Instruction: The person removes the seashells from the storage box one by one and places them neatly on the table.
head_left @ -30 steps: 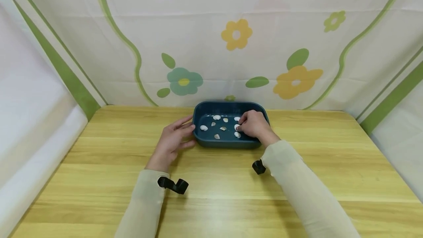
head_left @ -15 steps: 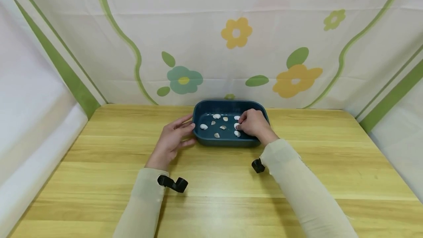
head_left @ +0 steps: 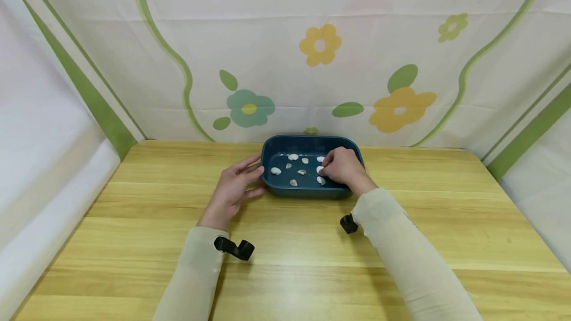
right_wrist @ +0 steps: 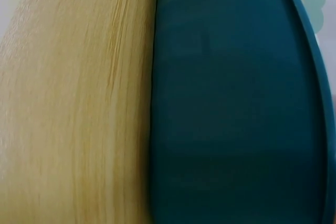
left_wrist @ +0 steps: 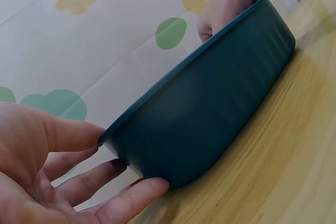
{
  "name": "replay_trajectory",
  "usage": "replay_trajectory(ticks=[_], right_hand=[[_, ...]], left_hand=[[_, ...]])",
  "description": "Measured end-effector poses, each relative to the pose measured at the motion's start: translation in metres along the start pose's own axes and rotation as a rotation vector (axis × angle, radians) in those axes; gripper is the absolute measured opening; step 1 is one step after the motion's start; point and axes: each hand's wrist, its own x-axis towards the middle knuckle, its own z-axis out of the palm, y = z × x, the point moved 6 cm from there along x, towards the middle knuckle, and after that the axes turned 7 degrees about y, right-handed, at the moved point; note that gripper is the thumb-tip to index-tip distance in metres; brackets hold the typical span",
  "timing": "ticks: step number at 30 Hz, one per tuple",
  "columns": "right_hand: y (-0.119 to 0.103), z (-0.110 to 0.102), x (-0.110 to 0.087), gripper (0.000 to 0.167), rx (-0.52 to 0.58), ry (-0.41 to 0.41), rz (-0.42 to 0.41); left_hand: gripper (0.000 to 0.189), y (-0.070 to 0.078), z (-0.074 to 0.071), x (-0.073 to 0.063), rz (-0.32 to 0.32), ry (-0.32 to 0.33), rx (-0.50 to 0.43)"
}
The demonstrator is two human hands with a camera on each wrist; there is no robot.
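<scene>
A dark teal rectangular tray (head_left: pixel 308 193) sits on the wooden table near its far edge. Several small seashells (head_left: pixel 276 171) lie spread over its floor, some plump and white, others smaller and beige. My right hand (head_left: pixel 344 167) reaches into the tray's right end and pinches a white seashell (head_left: pixel 319 170), partly hidden by the fingertips. Two more white shells lie just behind and in front of it. At the left end, my left hand (left_wrist: pixel 58 182) touches the tray's outer wall with extended fingers, thumb at the rim. The right wrist view shows the tray wall (right_wrist: pixel 231 87), not the hand.
The wooden table (head_left: pixel 285 261) stretches toward me in front of the tray. Right behind the tray hangs a white cloth (head_left: pixel 285 73) printed with flowers, with more cloth at both sides. A black wrist mount (head_left: pixel 235 248) juts from the left sleeve, another (head_left: pixel 349 224) from the right.
</scene>
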Motion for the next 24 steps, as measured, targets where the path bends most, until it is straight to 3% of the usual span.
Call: replay_trajectory(ticks=[5, 12, 24], right_hand=[[0.0013, 0.0015, -0.0005, 0.019, 0.002, -0.012, 0.012], [-0.0019, -0.0005, -0.0012, 0.018, -0.020, 0.002, -0.048], [-0.0047, -0.0011, -0.0029, 0.018, -0.019, -0.013, -0.065]], left_hand=[[0.048, -0.0007, 0.0004, -0.0009, 0.000, 0.005, 0.003], [0.047, 0.0004, 0.0019, -0.0020, 0.016, 0.029, 0.015], [0.046, 0.0005, 0.0021, -0.0018, 0.028, 0.043, 0.040]])
